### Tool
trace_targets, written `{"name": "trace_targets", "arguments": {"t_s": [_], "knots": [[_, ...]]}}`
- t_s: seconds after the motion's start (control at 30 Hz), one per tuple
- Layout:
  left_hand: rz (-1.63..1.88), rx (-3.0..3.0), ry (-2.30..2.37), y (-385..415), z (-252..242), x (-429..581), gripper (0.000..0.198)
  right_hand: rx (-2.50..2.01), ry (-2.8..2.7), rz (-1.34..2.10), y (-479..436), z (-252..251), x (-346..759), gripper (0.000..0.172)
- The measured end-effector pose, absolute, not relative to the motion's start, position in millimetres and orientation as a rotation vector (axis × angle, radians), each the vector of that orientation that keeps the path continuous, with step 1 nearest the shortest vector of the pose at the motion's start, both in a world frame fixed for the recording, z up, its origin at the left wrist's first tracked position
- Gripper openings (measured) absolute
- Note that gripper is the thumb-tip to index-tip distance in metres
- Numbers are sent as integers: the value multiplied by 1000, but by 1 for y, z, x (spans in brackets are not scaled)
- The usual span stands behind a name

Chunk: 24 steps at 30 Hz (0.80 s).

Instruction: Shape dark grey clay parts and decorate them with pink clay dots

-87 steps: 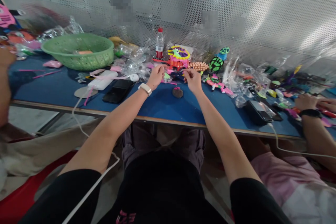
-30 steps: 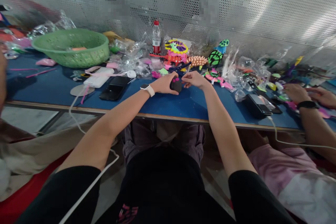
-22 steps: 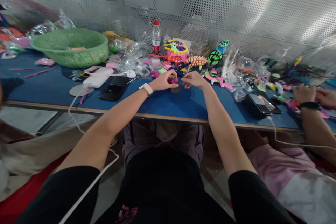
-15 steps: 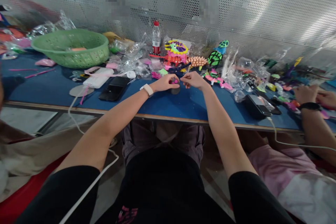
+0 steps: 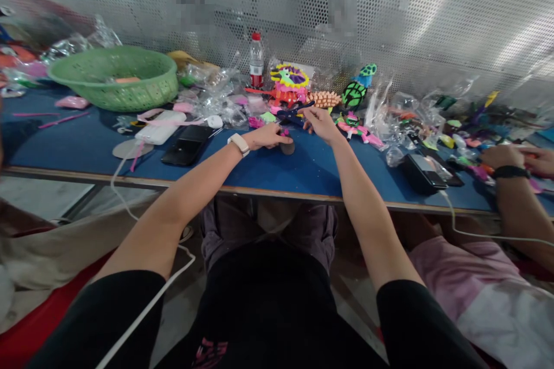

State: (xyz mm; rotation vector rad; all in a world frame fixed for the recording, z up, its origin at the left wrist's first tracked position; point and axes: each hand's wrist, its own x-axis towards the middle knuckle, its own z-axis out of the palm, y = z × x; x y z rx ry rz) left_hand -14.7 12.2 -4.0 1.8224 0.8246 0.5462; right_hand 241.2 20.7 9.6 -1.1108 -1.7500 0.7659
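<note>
On the blue table, my left hand (image 5: 270,136), with a pale band at the wrist, is closed at a small dark grey round piece (image 5: 288,148). Bright pink bits (image 5: 284,133) show beside its fingers, which partly hide them. My right hand (image 5: 319,124) is a little to the right and farther back, its index finger stretched out and the other fingers loosely bent. That fingertip is at a dark blue long-armed thing (image 5: 291,117), whose kind I cannot make out; whether they touch is unclear. Nothing shows in this hand.
Behind my hands are colourful foam toys (image 5: 291,83) and a red-capped bottle (image 5: 256,62). To the left are a green basket (image 5: 125,95), a black phone (image 5: 187,147) and a white power bank (image 5: 161,128). Another person's hand (image 5: 504,158) works at the right.
My right hand has moved back, away from my left hand, and its index finger has straightened towards the dark blue thing. My left hand has shifted slightly left, showing more of the grey piece.
</note>
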Motion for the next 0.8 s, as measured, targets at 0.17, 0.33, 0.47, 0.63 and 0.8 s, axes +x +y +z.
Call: {"name": "trace_targets", "arguments": {"t_s": [0.17, 0.33, 0.47, 0.63, 0.8], "knots": [[763, 1748, 805, 8, 1, -11, 53, -1073, -1776, 679, 23, 11, 242, 38], [1028, 1727, 874, 15, -1, -10, 52, -1086, -1727, 568, 14, 18, 232, 22], [1102, 1718, 855, 17, -3, -9, 50, -1068, -1762, 453, 1, 25, 217, 24], [1114, 1721, 861, 12, 0, -7, 47, -1035, -1772, 468, -9, 25, 202, 32], [1116, 1750, 866, 7, 3, -7, 47, -1029, -1827, 393, -12, 24, 202, 26]]}}
